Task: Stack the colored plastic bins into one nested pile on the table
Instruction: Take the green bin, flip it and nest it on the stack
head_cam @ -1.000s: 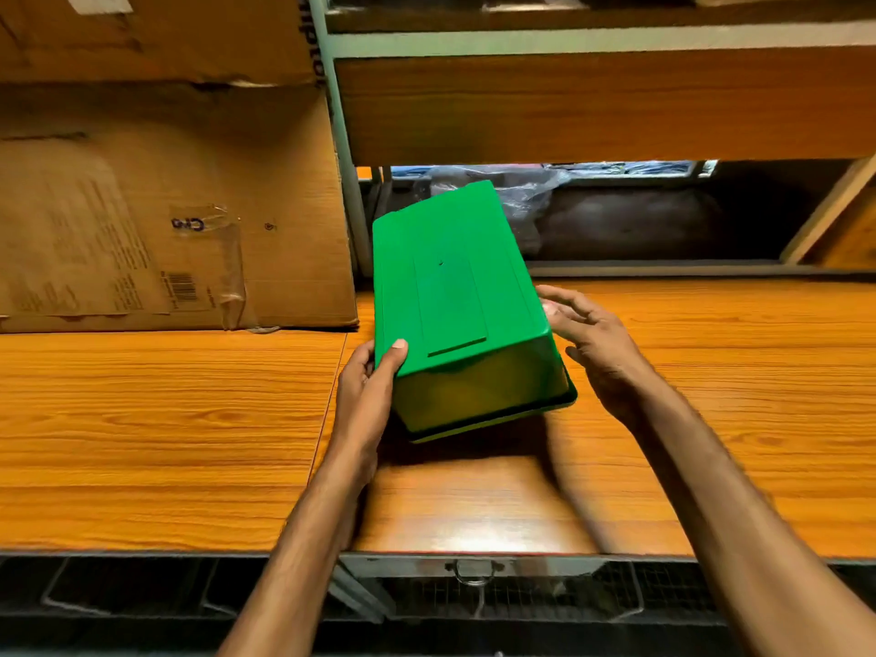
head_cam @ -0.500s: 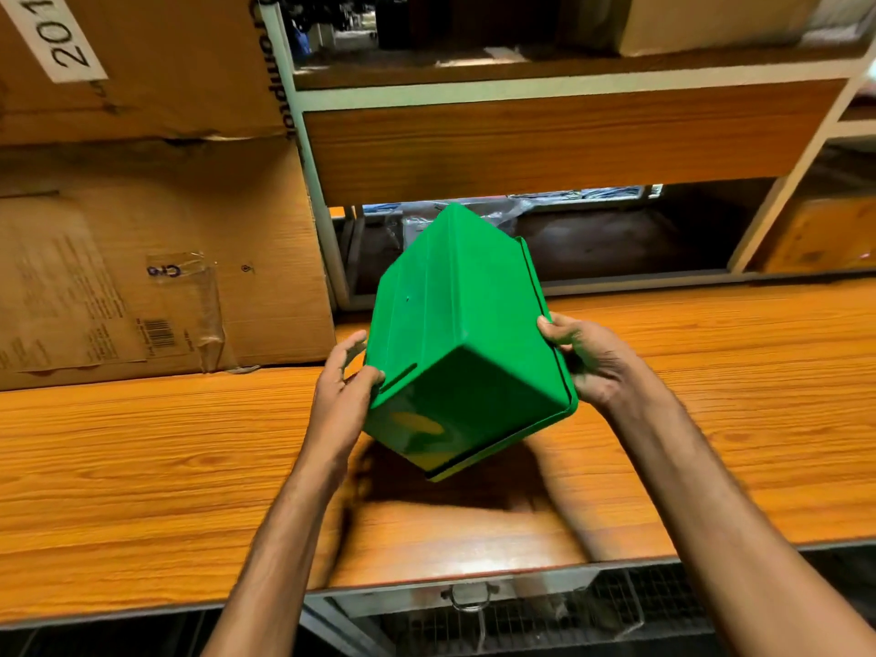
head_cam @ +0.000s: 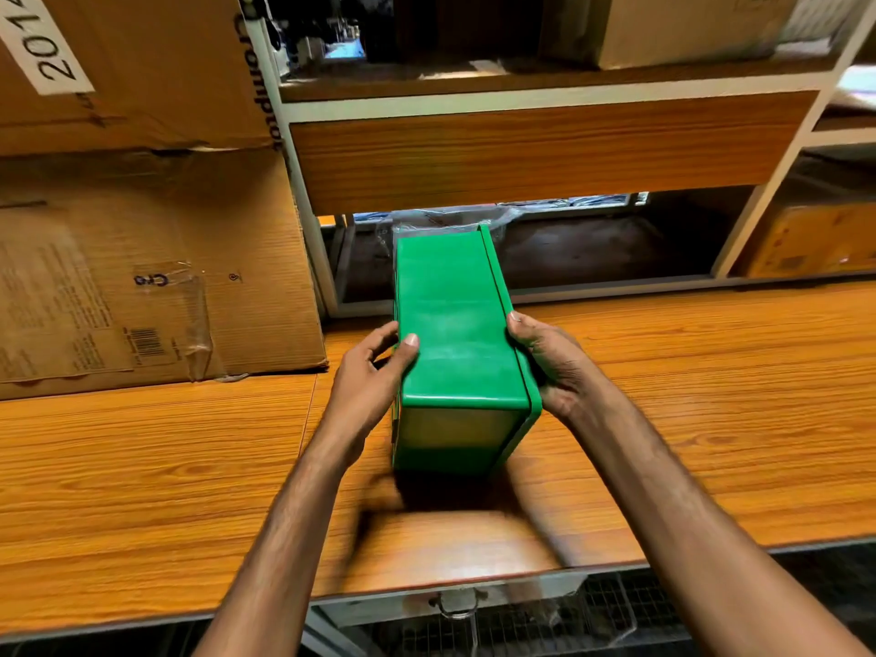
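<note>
Sitting between left grip [head_cam: 367, 388] at 9 o'clock and right grip [head_cam: 557, 367] at 3 o'clock, both clasping it, the glossy green bin [head_cam: 452, 324] lies sideways.

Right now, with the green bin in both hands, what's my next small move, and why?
Probably roll the green bin so its rim turns up, then set it on the table. It is on its side, rim facing right, left hand at its base, right hand at the rim.

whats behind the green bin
A crumpled clear plastic bag pokes out above the far end of the green bin, in the low shelf opening. The bin covers the rest of the bag.
</note>
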Demonstrator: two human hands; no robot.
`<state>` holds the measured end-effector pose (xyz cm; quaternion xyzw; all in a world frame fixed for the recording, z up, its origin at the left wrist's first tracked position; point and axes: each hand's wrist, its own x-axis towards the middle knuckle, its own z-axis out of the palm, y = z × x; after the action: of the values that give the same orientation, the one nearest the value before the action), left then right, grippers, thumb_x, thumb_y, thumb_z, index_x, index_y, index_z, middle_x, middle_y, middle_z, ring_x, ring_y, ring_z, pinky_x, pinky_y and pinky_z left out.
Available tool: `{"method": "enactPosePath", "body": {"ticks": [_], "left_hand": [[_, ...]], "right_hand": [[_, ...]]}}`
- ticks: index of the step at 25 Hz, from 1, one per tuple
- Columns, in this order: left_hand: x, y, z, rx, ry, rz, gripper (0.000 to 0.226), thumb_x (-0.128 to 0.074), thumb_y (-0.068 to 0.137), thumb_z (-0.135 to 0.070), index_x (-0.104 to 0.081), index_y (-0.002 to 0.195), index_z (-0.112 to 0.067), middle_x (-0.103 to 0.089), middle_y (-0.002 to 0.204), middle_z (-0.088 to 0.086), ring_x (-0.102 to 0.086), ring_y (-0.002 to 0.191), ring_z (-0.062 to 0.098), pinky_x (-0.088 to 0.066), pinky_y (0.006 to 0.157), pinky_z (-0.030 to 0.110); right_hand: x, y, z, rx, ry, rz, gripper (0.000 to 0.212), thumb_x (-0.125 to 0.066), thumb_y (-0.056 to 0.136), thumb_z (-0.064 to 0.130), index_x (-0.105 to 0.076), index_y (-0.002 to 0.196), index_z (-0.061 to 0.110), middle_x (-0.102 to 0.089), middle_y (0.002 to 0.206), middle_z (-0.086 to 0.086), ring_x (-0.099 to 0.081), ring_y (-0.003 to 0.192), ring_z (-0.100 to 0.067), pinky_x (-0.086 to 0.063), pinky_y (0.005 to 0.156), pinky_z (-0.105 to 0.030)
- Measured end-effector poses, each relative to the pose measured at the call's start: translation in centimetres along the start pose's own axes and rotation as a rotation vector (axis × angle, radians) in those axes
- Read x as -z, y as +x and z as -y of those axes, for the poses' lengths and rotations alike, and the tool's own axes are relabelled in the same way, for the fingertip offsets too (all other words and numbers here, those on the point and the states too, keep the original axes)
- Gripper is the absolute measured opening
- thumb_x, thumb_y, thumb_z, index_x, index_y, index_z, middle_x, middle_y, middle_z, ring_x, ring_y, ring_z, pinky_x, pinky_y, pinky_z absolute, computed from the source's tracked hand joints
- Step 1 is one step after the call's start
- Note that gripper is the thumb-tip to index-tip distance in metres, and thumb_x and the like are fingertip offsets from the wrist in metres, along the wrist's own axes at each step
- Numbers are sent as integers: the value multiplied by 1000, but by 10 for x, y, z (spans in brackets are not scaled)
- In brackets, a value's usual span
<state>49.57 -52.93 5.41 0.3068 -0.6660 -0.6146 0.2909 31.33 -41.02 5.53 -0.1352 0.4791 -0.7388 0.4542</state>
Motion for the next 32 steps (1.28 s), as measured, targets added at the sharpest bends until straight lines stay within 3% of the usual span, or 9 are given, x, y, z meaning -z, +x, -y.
{"method": "enactPosePath", "body": {"ticks": [4, 7, 9, 12, 15, 17, 22, 27, 32], "left_hand": [[-1, 3, 10, 6, 136, -43, 45, -62, 101, -15, -56, 145, -25, -63, 134, -10, -68, 96, -9, -55, 74, 13], [0, 4, 14, 28, 309, -107, 45, -60, 101, -13, -57, 145, -19, -58, 145, 0, -60, 120, 13, -53, 94, 28], [0, 1, 16, -53, 481, -146, 39, -60, 101, -15, -62, 140, -15, -54, 148, 2, -50, 134, 19, -44, 110, 35], [-11, -4, 4, -198, 617, -175, 32, -61, 101, -31, -69, 130, -22, -57, 134, -1, -52, 128, 19, -46, 100, 33], [-33, -8, -14, -208, 732, -95, 48, -59, 95, -57, -67, 131, -27, -61, 116, -3, -59, 109, 15, -52, 87, 33], [-37, -10, -23, -193, 814, -106, 53, -60, 91, -61, -65, 133, -28, -61, 110, -6, -59, 102, 13, -51, 83, 32], [-13, -10, -35, -144, 783, -236, 43, -65, 89, -38, -70, 127, -19, -66, 91, -9, -67, 102, 23, -51, 88, 33], [24, -7, -34, -11, 635, -260, 40, -67, 91, -30, -70, 128, -16, -72, 121, 5, -66, 113, 23, -56, 98, 42], [51, -5, -22, 36, 547, -264, 35, -66, 92, -26, -69, 125, -14, -71, 114, 3, -66, 103, 18, -59, 93, 42]], "right_hand": [[-7, 0, -4, -77, -71, -39, 31, -42, 107, 12, -65, 126, 3, -76, 107, -13, -74, 91, -23, -59, 86, -38], [-13, 1, -12, -110, -98, -37, 39, -42, 109, 16, -56, 141, 1, -63, 138, -19, -61, 123, -32, -50, 101, -46], [-16, 3, -15, -119, -45, -30, 41, -40, 110, 23, -54, 144, 5, -59, 144, -20, -56, 130, -33, -46, 106, -50], [-15, 4, -19, -112, -160, 54, 40, -35, 110, 22, -57, 144, 17, -60, 138, -12, -57, 114, -21, -49, 91, -37], [-14, 6, -23, -119, -255, 145, 45, -38, 105, 5, -62, 136, 28, -59, 125, -7, -54, 87, -7, -45, 77, -29], [-13, 7, -21, -112, -286, 164, 55, -39, 100, -6, -61, 138, 29, -65, 129, -1, -60, 95, -6, -45, 77, -29], [-8, 11, -25, -45, -451, 62, 57, -44, 99, -8, -64, 136, 31, -61, 138, -2, -53, 109, -9, -43, 83, -29], [6, 12, -43, 11, -460, -153, 48, -48, 97, -10, -70, 119, 25, -61, 139, -3, -58, 115, -9, -47, 88, -31], [13, 18, -65, 0, -526, -313, 44, -60, 93, -6, -64, 130, 19, -55, 146, -5, -50, 132, -19, -44, 89, -32]]}}
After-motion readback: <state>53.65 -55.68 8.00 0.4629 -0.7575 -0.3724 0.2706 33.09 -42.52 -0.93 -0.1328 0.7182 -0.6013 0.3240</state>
